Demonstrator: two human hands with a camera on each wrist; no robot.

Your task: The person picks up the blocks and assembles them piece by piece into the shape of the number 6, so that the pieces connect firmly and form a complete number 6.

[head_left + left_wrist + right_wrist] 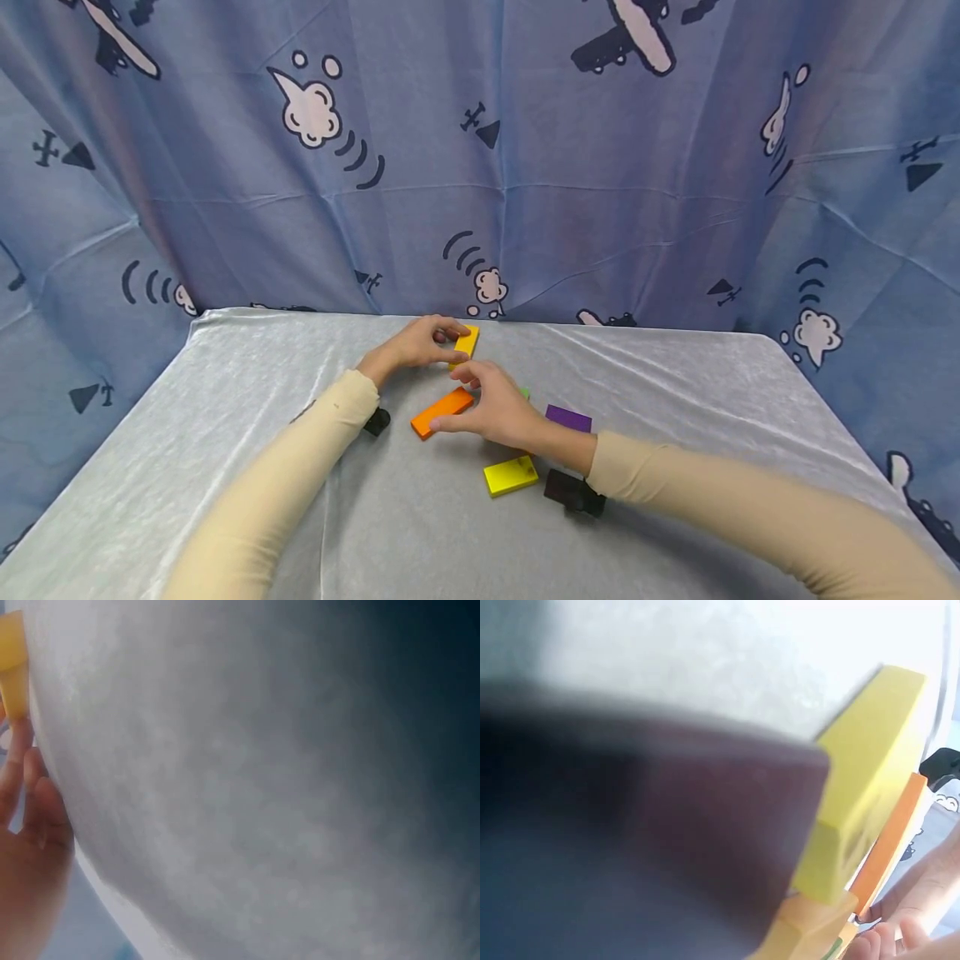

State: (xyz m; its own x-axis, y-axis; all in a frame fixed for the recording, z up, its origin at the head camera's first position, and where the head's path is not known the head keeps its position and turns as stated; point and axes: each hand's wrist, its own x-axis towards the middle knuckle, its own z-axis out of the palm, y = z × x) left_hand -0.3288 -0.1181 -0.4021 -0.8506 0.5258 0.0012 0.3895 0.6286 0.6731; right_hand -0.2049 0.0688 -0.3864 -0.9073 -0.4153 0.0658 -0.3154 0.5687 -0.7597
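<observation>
Toward the back of the table, my left hand [420, 342] pinches a golden-yellow block [467, 343], thumb at its near end and fingers by its far end. In the left wrist view the fingers reach up to that block [13, 675]. My right hand [501, 408] arches over an orange block [442, 411] lying on the cloth. Its thumb rests at the block's near end. The other fingers bend above the far end, close to the left hand. In the right wrist view this orange block [889, 851] appears beyond a bright yellow block [866, 765].
The bright yellow block [512, 477] lies below my right wrist. A purple block [568, 418] and a mostly hidden green block [525, 392] are behind that forearm. Dark objects [564, 490] sit under the right wrist. A patterned blue curtain [480, 167] hangs behind the grey cloth-covered table [420, 533].
</observation>
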